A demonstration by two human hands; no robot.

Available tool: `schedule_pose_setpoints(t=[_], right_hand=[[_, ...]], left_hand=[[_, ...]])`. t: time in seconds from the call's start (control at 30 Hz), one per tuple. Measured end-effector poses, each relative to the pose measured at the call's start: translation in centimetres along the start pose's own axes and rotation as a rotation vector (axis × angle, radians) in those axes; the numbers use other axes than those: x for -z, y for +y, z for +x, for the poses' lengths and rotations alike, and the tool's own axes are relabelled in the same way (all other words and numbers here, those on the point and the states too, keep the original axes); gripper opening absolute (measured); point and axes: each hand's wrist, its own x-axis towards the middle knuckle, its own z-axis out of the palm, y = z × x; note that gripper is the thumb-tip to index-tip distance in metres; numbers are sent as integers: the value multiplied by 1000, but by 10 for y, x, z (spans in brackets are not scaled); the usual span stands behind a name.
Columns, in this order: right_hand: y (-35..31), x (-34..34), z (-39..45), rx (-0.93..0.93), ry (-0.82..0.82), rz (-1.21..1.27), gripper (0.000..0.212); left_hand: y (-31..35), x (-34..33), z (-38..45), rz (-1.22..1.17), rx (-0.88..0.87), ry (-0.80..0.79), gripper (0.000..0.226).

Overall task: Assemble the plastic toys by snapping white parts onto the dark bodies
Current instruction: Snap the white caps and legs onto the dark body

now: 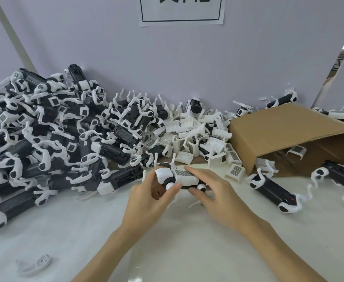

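Looks like a toy factory assembly bench: huge heap of half-built dark toy bodies [44, 135] left of a tipped cardboard box [285, 135], loose white shell parts [197, 137] piled just beside it.

Toy [180, 178] in both hands was white with a grey gridded panel on top, dark underneath. Pile of toys [44, 135] at left was black bodies with white legs and white square ends. Loose covers [199, 137] were white, some with grid pattern. Cardboard box [285, 131] was plain brown. Table [85, 231] white, wall [167, 58] pale lilac-grey, sign [181, 11] white with dark green border.
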Motion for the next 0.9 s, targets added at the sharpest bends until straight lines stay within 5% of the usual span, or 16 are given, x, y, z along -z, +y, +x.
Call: schedule_pose_setpoints(t=[0.13, 0.33, 0.7, 0.8, 0.9], right_hand=[[2, 2, -1, -66, -16, 115, 54], [2, 0, -1, -77, -35, 245, 54], [-18, 1, -3, 62, 185, 98, 44], [-27, 1, -2, -85, 224, 122, 33], [-35, 10, 12, -460, 171, 454, 15]], left_hand=[[0, 6, -1, 315, -118, 64, 49], [-4, 9, 4, -56, -129, 28, 45], [-2, 8, 6, -157, -78, 8, 39], [-10, 6, 5, -176, -4, 33, 40], [-21, 6, 5, -3, -61, 133, 32]])
